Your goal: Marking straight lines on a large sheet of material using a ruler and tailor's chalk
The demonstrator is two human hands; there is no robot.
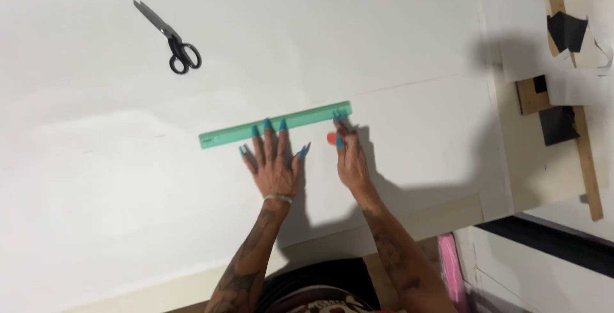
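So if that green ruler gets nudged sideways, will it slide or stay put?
The green ruler would probably slide easily: it lies flat on smooth white sheet. It looks thin, straight and likely stiff. Only the left hand pressing its fingertips on it seems to pin it.

Left hand (274, 159) presses flat on the long green plastic ruler (275, 125); right hand (348, 153) grips a small orange marker (331, 137) at its end.

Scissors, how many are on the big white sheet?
1. The black-handled metal scissors lie near the top left of the white sheet, far from the green plastic ruler and both hands. None seem hidden.
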